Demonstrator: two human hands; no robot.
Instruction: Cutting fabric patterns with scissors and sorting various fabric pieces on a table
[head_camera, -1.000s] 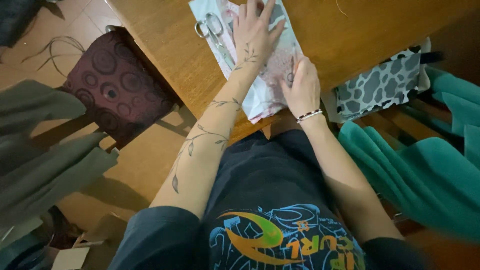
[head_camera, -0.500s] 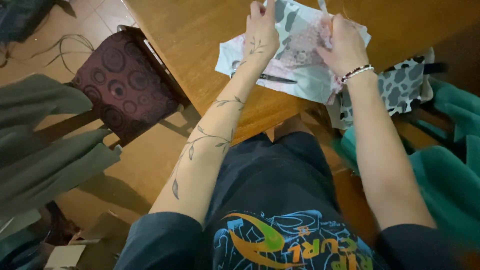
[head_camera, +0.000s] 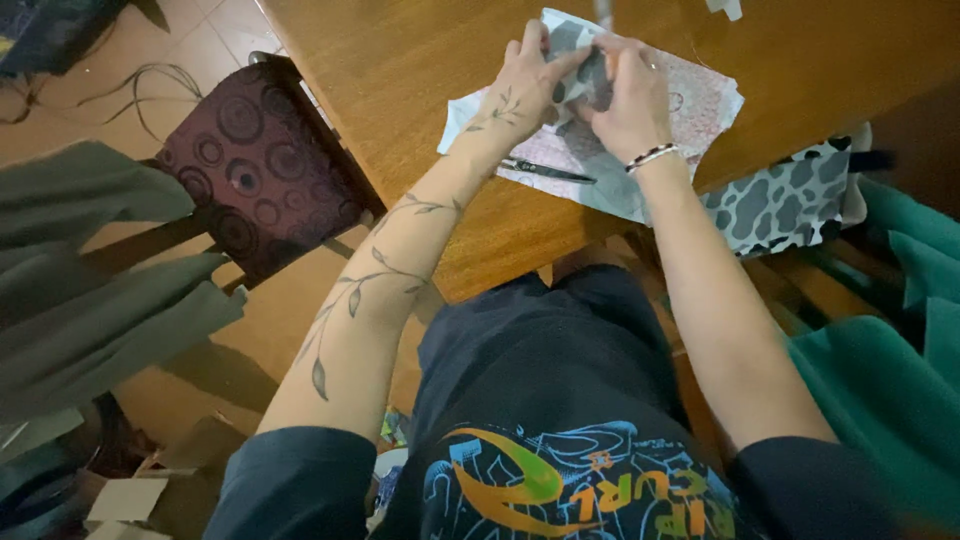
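A pale patterned piece of fabric (head_camera: 700, 105) lies on the wooden table (head_camera: 420, 70). Both hands meet over its middle. My left hand (head_camera: 525, 85) and my right hand (head_camera: 630, 95) pinch a grey spotted scrap of cloth (head_camera: 590, 75) between them, just above the pale fabric. A pair of scissors (head_camera: 545, 171) lies on the fabric's near edge, right below my left wrist. My right wrist wears a beaded bracelet.
A grey-and-white spotted cloth (head_camera: 775, 205) hangs off the table's near edge at right. A dark red patterned chair (head_camera: 255, 165) stands left of the table. Green cloth (head_camera: 80, 290) drapes at far left, teal fabric (head_camera: 890, 390) at right. Cardboard scraps (head_camera: 130, 495) lie on the floor.
The view has shifted so the table sits lower in frame. My hands moved from pressing flat on the fabric to coming together and pinching the grey spotted scrap.
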